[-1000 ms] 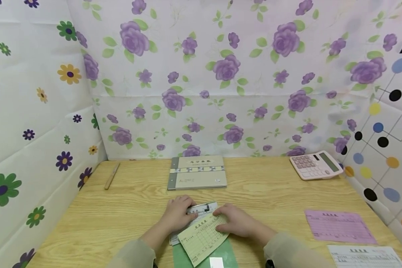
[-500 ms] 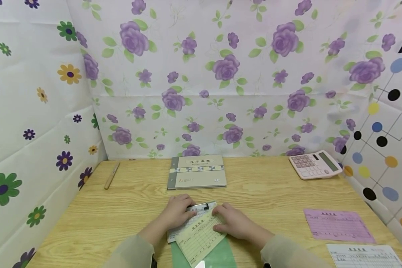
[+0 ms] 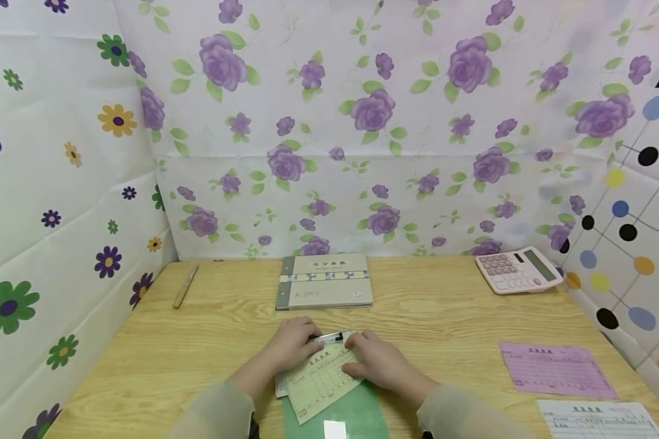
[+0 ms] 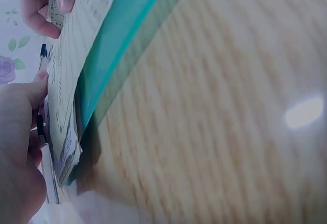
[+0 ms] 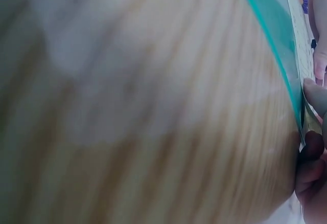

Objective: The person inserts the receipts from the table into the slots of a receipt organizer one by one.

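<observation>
A green clipboard (image 3: 357, 411) lies at the table's near middle, its metal clip (image 3: 329, 337) at the far end. My left hand (image 3: 290, 346) holds the clipboard at the clip, thumb on the near side and fingers beyond. With thumb and fingers my right hand (image 3: 381, 361) pinches a yellow printed form (image 3: 321, 381) by its right side. That form lies tilted over the board, its upper edge just below the clip and its lower left corner hanging past the sheets beneath. Only a corner of a white form (image 3: 280, 388) shows under it. The left wrist view shows stacked paper edges (image 4: 71, 152).
A beige account book (image 3: 325, 289) lies behind the clipboard. At the back right is a pink calculator (image 3: 518, 271). A pink form (image 3: 557, 371) and another white form (image 3: 598, 419) lie at the right. A thin wooden-handled tool (image 3: 185, 286) rests at the back left.
My right hand has slid the yellow form left and up toward the clip, so it covers more of the white form. The left hand stays at the clip.
</observation>
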The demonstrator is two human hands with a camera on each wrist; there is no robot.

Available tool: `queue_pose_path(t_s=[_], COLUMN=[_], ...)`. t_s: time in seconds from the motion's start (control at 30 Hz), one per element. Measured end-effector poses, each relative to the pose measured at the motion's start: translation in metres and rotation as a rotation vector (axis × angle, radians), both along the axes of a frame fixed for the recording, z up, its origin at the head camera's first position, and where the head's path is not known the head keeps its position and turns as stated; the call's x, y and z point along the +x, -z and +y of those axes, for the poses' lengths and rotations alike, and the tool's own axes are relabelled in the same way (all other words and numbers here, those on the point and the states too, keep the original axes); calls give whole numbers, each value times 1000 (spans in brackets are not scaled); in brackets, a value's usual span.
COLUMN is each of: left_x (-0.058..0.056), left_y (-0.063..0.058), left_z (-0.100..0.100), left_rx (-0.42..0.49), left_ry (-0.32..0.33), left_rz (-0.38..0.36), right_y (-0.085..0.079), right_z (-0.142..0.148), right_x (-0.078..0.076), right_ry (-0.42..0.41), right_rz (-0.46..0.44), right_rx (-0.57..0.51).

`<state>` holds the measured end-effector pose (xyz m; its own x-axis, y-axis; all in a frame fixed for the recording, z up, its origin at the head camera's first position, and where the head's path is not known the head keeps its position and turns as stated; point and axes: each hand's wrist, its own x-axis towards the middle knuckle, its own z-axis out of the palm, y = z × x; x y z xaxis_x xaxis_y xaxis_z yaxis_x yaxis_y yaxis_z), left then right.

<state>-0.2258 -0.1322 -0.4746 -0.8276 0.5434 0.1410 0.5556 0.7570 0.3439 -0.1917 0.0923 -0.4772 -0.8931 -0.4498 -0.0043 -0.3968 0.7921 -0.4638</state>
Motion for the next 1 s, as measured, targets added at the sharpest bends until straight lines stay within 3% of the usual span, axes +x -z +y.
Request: queue_pose_path(t_s=[0.2,0.57,1.0], left_x=[0,1,0], left_y=[1,-8,-4], left_z=[0,-3,3], left_rx=[-2,36,1], left_ry=[-5,-3,-1], left_rz=[1,-69,-12], right_y=[2,1,5], right_z=[-4,-7,-14], right_x=[1,3,4], right_ry=[31,32,142], right_rz=[11,48,83], right_rx=[26,39,58])
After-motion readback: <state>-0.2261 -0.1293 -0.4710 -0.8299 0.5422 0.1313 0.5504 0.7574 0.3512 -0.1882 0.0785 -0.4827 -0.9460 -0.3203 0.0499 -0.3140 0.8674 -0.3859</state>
